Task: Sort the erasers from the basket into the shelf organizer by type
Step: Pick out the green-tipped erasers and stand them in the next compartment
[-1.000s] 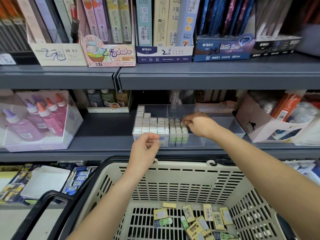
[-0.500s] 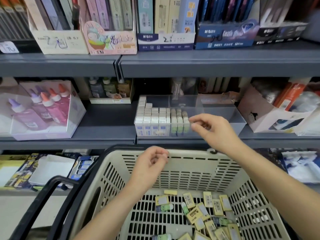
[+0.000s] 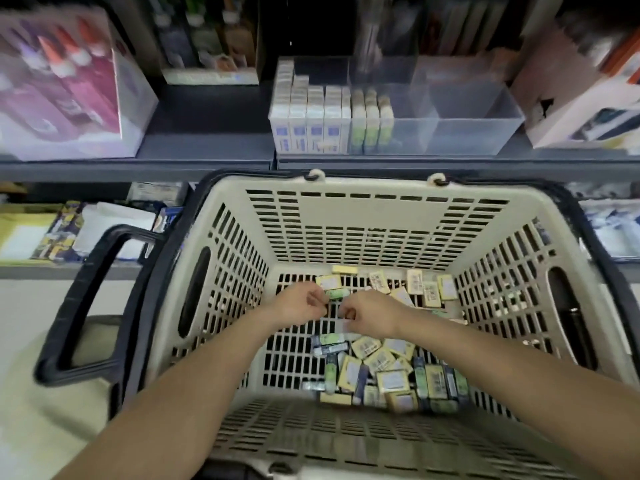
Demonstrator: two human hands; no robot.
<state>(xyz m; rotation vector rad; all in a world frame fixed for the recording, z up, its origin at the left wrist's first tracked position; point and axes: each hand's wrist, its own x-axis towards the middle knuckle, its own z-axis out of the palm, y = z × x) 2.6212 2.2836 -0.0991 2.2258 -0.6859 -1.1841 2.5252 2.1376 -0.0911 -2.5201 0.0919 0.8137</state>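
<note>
A beige basket (image 3: pixel 377 216) with black handles holds several loose erasers (image 3: pixel 391 368), yellow, green and dark blue, heaped towards its right and near side. Both hands are down inside it, close together. My left hand (image 3: pixel 303 304) has its fingers curled and pinches the end of a green eraser (image 3: pixel 338 293). My right hand (image 3: pixel 369 313) curls its fingers over a pale eraser (image 3: pixel 343 326). On the shelf above stands the clear organizer (image 3: pixel 478 109), with white-and-blue erasers (image 3: pixel 308 123) in its left compartment and green ones (image 3: pixel 370 121) beside them.
A clear box of glue bottles (image 3: pixel 65 84) stands at the left of the grey shelf (image 3: pixel 207 140). A white carton (image 3: pixel 581 98) sits to the right of the organizer. The organizer's right compartments are bare. Packets (image 3: pixel 52 230) lie on the lower shelf to the left.
My right hand has left the organizer and dropped into the basket. My left hand has also gone down from the rim. The view has tilted down towards the basket.
</note>
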